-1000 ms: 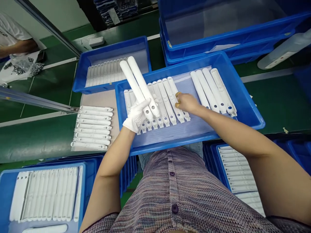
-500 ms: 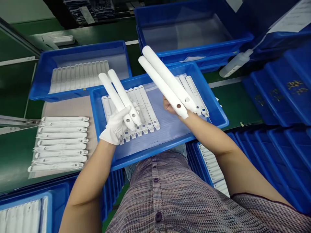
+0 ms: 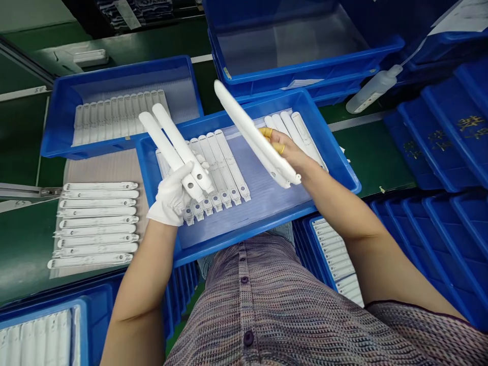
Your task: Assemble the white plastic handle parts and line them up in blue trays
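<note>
My left hand [image 3: 171, 195], in a white glove, is closed round two long white plastic strips [image 3: 173, 147] with rounded far ends and a round hole near the close end. My right hand [image 3: 280, 145], with yellow finger cots, grips another pair of white plastic strips [image 3: 251, 134], turned nearly edge-on. Both hands are over a blue tray [image 3: 244, 226] lined with a pale sheet. In that tray, a row of white strips [image 3: 224, 168] lies beneath and beside my left hand. More white strips [image 3: 301, 132] lie at its right end, partly hidden by my right hand.
A blue tray [image 3: 49, 127] with a row of strips is at the back left. Several strips [image 3: 99, 218] lie stacked in a column on the left. Stacked blue trays [image 3: 305, 66] stand behind. A plastic bottle [image 3: 373, 89] leans at the right, near more blue trays [image 3: 430, 142].
My right hand has turned its two strips from face-up to nearly edge-on, and its fingers now show. My left hand has shifted slightly left with its pair.
</note>
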`<state>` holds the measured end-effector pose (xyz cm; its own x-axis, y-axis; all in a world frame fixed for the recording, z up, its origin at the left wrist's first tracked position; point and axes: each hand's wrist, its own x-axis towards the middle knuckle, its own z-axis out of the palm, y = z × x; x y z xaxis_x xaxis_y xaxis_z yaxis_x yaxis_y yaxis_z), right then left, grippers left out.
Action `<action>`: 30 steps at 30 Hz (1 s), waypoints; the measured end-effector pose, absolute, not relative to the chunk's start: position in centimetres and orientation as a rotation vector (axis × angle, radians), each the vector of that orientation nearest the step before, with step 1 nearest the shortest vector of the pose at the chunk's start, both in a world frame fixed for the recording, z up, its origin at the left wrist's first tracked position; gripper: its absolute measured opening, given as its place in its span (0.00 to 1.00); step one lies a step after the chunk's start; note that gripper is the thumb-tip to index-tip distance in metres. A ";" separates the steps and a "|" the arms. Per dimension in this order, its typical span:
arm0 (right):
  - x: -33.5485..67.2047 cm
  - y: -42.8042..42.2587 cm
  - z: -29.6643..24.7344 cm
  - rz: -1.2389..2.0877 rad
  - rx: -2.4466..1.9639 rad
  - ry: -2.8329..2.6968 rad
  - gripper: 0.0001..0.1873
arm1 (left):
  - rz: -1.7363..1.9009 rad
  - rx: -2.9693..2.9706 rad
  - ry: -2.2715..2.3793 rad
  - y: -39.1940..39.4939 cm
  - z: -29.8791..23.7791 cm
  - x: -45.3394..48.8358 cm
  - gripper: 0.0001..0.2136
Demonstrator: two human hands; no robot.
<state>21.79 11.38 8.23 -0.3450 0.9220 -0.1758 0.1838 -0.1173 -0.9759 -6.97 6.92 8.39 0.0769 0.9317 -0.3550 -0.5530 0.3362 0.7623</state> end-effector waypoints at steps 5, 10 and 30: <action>21.8 11.5 5.4 1.224 -1.698 -2.024 0.22 | 1.261 0.475 0.941 7.2 8.8 -7.2 0.07; 19.3 11.0 3.8 0.528 -1.973 -2.564 0.22 | 1.237 0.417 0.882 7.2 8.6 -7.1 0.07; 11.6 12.8 4.4 0.543 -1.932 -2.643 0.27 | 1.193 0.430 0.906 7.7 7.6 -7.1 0.10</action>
